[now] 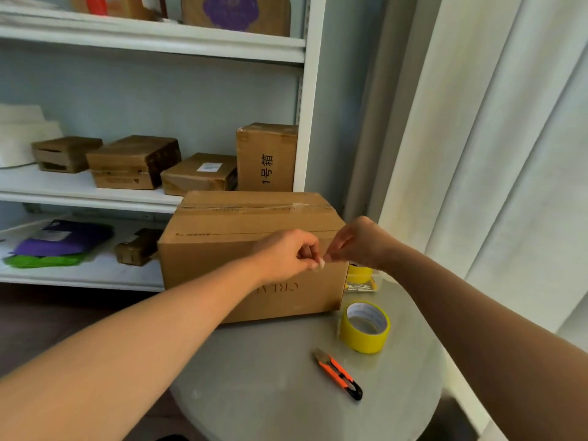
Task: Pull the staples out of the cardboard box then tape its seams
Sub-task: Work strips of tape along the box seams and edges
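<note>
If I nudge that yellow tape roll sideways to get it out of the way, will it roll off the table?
Probably not. The yellow tape roll lies flat on its side on the round table, so a push should slide it rather than roll it. It looks light, with a hollow core, so it should move easily. It sits fairly near the table's right edge, so push it inward.

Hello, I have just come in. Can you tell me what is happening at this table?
A person is working on a cardboard box that stands on a round grey table. The left hand and the right hand meet at the near top edge of the box and pinch something small and pale; what it is cannot be told. A roll of yellow tape and an orange cutter lie untouched on the table. Old clear tape still crosses the box top.
</note>
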Action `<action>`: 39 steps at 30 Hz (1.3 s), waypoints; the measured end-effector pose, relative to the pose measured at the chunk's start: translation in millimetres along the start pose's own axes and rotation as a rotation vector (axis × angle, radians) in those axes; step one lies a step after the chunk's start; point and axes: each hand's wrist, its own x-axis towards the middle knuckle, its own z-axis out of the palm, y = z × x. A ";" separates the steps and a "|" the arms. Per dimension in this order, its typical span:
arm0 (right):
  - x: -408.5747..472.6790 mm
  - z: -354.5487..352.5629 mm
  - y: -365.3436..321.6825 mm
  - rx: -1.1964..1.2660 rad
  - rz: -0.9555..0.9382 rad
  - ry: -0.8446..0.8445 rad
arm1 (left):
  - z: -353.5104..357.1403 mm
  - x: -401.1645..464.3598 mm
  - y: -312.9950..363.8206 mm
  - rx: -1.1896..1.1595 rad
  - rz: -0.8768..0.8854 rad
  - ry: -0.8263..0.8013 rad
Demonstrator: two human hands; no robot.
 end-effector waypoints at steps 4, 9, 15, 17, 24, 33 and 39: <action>5.0 -5.8 -2.7 -0.011 -0.044 -0.018 | -11.5 5.5 2.1 -0.009 0.005 0.001; 9.8 -15.2 -8.5 0.001 -0.041 -0.114 | -20.7 16.4 6.6 0.052 0.013 0.017; 15.2 -21.2 -7.7 0.009 -0.030 0.012 | -30.7 28.1 11.8 0.049 0.036 -0.042; 15.2 -25.4 -6.6 0.045 -0.014 0.049 | -32.5 33.1 14.3 0.008 0.028 -0.062; 36.8 -46.0 -12.3 0.188 0.101 0.285 | -55.6 70.4 28.2 -0.459 -0.281 -0.055; 37.3 -43.5 16.7 0.421 0.416 0.153 | -33.4 84.4 -0.3 -0.263 -0.267 -0.163; 42.6 -25.3 31.0 0.520 0.522 0.084 | -14.8 91.6 -5.9 -0.326 -0.303 -0.138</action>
